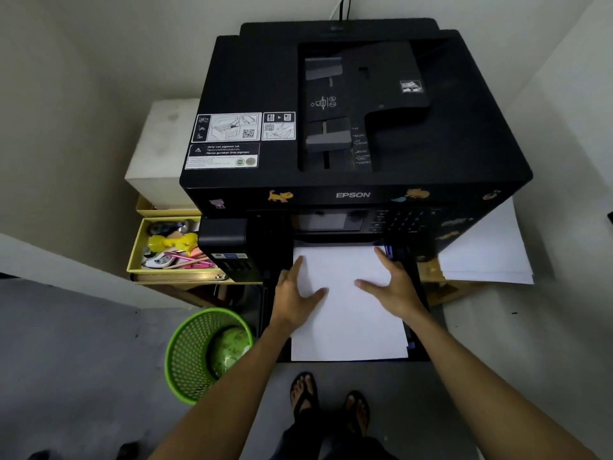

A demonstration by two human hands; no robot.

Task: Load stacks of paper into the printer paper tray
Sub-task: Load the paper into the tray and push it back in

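Observation:
A black Epson printer (358,127) stands in front of me with its paper tray (418,340) pulled out low at the front. A stack of white paper (348,330) lies flat in the tray. My left hand (295,290) rests on the stack's left side with straight fingers along the edge and the thumb spread onto the sheet. My right hand (391,283) presses flat on the right side, fingers pointing toward the printer.
A green mesh wastebasket (192,353) stands on the floor left of the tray. A yellow drawer (136,247) of small stationery is open left of the printer. More white sheets (487,254) lie under the printer's right side. My sandalled feet (328,403) are below the tray.

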